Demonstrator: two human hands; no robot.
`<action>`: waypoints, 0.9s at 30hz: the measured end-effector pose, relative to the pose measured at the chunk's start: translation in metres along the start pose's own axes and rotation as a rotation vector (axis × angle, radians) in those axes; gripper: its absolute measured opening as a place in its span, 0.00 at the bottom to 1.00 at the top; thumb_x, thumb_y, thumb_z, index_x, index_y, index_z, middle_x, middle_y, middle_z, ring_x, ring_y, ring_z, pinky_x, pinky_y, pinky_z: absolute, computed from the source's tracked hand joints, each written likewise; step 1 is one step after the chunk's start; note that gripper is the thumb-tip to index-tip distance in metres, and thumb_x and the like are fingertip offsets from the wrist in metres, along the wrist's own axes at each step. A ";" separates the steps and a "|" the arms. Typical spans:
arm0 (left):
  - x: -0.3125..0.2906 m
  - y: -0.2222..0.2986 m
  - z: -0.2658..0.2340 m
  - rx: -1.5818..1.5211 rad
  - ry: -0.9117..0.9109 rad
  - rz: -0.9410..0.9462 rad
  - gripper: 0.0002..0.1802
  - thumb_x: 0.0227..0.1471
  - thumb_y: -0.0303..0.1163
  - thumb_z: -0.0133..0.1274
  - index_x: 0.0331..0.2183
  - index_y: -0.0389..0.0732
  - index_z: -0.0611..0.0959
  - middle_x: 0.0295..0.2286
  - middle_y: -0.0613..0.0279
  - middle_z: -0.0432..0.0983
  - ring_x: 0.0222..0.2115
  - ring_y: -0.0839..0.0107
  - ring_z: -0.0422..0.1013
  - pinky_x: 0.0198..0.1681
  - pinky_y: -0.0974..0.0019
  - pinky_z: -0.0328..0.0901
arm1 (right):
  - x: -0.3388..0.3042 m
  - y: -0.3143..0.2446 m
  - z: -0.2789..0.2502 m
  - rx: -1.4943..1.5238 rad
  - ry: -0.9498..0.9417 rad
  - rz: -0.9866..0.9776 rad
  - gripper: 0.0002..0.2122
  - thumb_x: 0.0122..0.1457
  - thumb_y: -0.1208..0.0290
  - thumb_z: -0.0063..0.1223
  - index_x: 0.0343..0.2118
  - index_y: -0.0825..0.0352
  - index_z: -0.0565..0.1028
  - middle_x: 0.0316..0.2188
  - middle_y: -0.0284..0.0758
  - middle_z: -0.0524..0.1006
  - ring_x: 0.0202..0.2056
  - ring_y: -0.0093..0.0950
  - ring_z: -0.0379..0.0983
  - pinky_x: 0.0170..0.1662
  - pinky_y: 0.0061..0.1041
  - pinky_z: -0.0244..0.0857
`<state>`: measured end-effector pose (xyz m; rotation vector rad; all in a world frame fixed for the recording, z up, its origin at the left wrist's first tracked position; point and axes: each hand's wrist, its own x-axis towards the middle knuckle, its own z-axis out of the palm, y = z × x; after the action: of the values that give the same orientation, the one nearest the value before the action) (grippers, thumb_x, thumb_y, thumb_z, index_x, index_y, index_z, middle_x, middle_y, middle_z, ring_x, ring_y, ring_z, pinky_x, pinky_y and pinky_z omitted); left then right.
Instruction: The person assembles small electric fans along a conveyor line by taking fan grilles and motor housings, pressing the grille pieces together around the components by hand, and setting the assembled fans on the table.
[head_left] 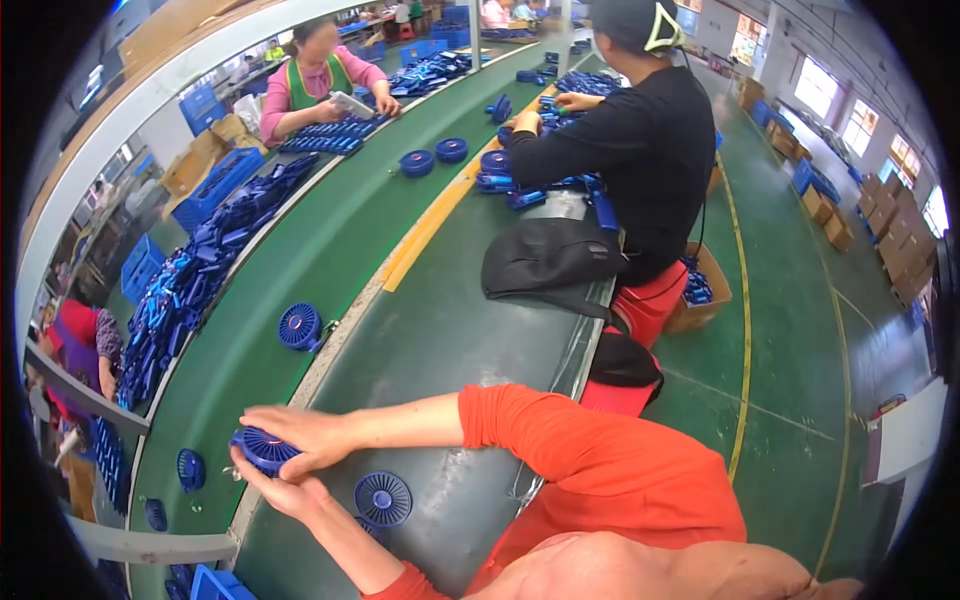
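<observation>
A blue round-headed mini fan (266,452) with a ribbed grille is held between my two hands at the belt's near edge. My right hand (318,432) closes over its top and right side. From below, my left hand (283,488) cups the fan, its fingers partly hidden by it. On the grey worktop close to my left forearm lies a round blue fan grille (384,498). Another blue piece (369,526) shows partly beneath it. A blue fan (300,327) rests on the green belt beyond my hands.
The green conveyor belt (250,335) runs along the left, carrying more fans (191,469). Blue parts (200,270) are heaped along its far side. A co-worker in black (640,150) sits ahead beside a black bag (552,258). Another co-worker (318,85) works across the belt.
</observation>
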<state>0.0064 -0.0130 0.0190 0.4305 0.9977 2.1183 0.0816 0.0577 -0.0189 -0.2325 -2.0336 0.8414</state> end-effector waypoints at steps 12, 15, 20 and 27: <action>0.035 -0.026 -0.040 0.616 -0.123 0.444 0.28 0.60 0.44 0.42 0.55 0.36 0.62 0.47 0.49 0.64 0.47 0.60 0.65 0.50 0.58 0.61 | 0.012 0.009 0.009 0.425 -0.100 0.318 0.27 0.60 0.56 0.45 0.56 0.71 0.59 0.49 0.43 0.67 0.52 0.31 0.63 0.55 0.29 0.57; 0.037 -0.039 -0.043 0.696 -0.255 0.225 0.27 0.60 0.37 0.45 0.56 0.35 0.61 0.50 0.52 0.62 0.51 0.65 0.60 0.56 0.63 0.55 | 0.012 0.042 -0.033 0.088 -0.185 0.522 0.33 0.49 0.45 0.56 0.51 0.68 0.70 0.49 0.44 0.72 0.51 0.34 0.69 0.54 0.31 0.62; 0.033 -0.031 -0.037 0.705 -0.273 0.157 0.24 0.58 0.31 0.48 0.55 0.38 0.65 0.54 0.47 0.61 0.57 0.61 0.58 0.59 0.60 0.52 | 0.009 0.094 -0.107 -0.398 0.075 0.687 0.39 0.38 0.41 0.61 0.49 0.69 0.71 0.43 0.52 0.74 0.46 0.45 0.71 0.51 0.35 0.64; 0.027 -0.030 -0.040 0.740 -0.236 0.204 0.23 0.55 0.26 0.48 0.53 0.41 0.68 0.54 0.57 0.63 0.57 0.63 0.57 0.59 0.61 0.51 | -0.003 0.135 -0.108 -0.605 0.531 0.565 0.42 0.41 0.53 0.67 0.58 0.63 0.58 0.55 0.53 0.57 0.55 0.51 0.57 0.57 0.42 0.56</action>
<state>-0.0199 -0.0006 -0.0296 1.1524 1.6288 1.7418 0.1498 0.2095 -0.0681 -1.2717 -1.6636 0.3864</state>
